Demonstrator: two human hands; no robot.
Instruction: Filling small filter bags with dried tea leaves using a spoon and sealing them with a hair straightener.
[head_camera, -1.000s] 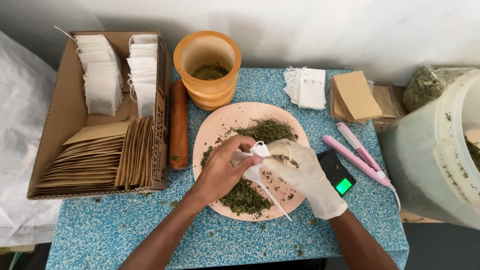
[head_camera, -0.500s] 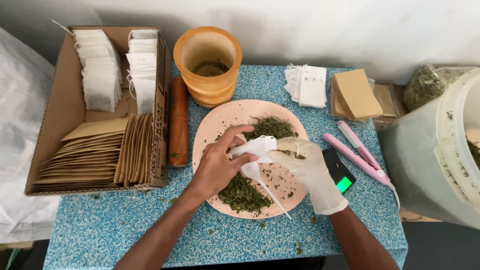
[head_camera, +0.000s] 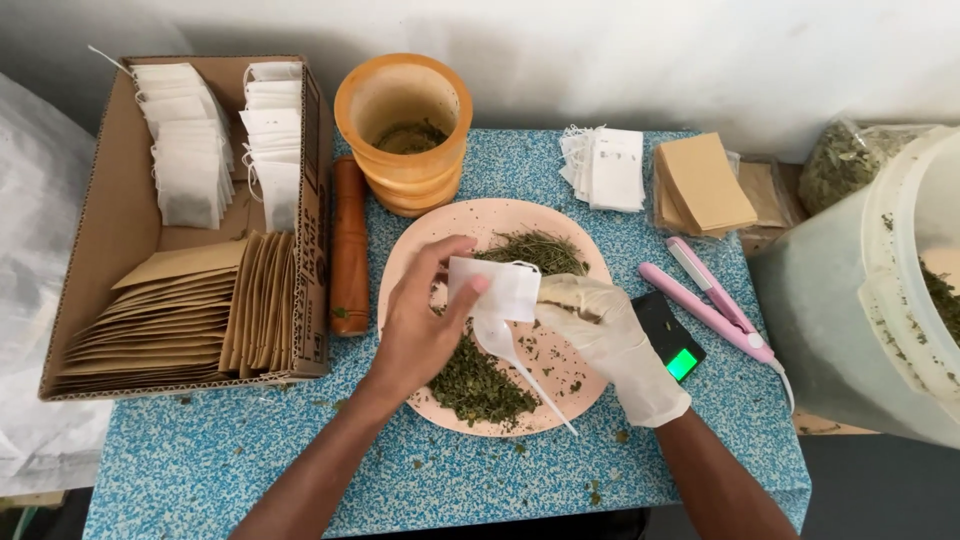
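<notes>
A small white paper bag (head_camera: 497, 288) hangs over the pink plate (head_camera: 420, 240) of dried herbs (head_camera: 480, 385), pinched by the bare left hand (head_camera: 420, 325) and the gloved right hand (head_camera: 600, 330) (a white spoon (head_camera: 515, 360) lies beneath it on the plate).

A plain, pale wall (head_camera: 620, 60) runs behind the work spot, unmarked and a little grey where shadow falls along its lower edge. Soft, even light comes from above, with no hard glare. The desk (head_camera: 250, 460) stands against that wall, its top covered in a blue and white speckled sheet. To the left hangs crumpled white plastic sheeting (head_camera: 35, 250). Below the desk's near right corner, a dark floor (head_camera: 880, 500) shows.
</notes>
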